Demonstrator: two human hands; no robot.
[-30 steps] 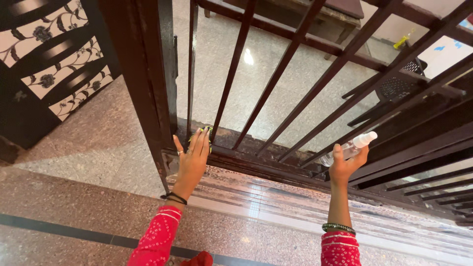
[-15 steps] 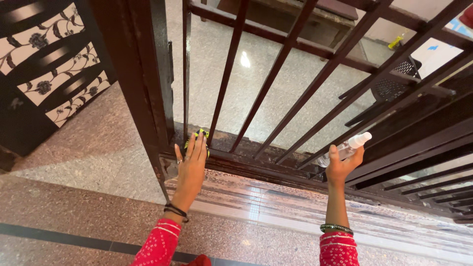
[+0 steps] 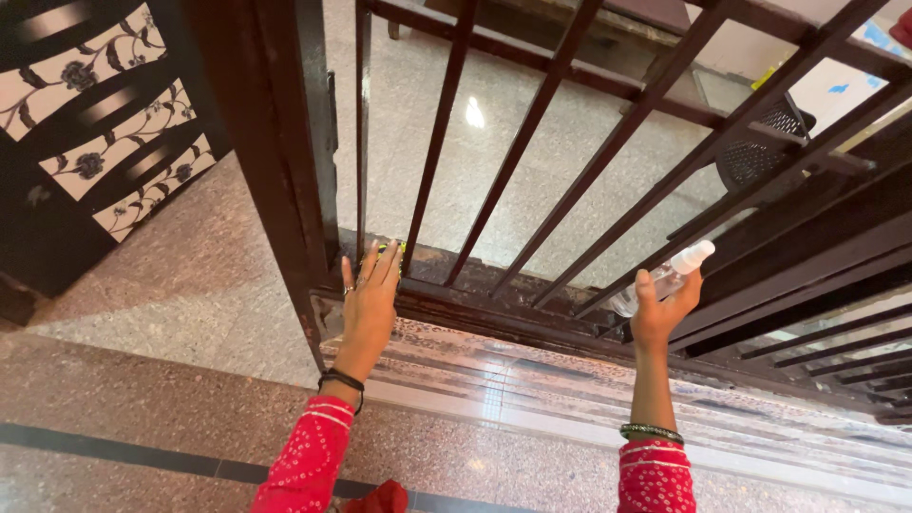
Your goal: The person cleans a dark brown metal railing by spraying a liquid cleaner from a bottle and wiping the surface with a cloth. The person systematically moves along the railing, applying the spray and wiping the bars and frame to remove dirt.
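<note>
left hand (image 3: 369, 302) pressing flat on green-yellow scrubber (image 3: 385, 252) at gate's bottom rail (image 3: 494, 285) | right hand (image 3: 660, 309) gripping clear spray bottle (image 3: 665, 277) by bars | risk: scrubber slipping off the rail edge, bottle knocking a bar

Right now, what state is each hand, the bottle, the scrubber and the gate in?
Left hand: flat, pressing a yellow-green scrubber on the gate's bottom rail.
Right hand: gripping a clear spray bottle.
Spray bottle: tilted, white cap on.
Metal gate: upright, dark, rusty along the base.
</note>
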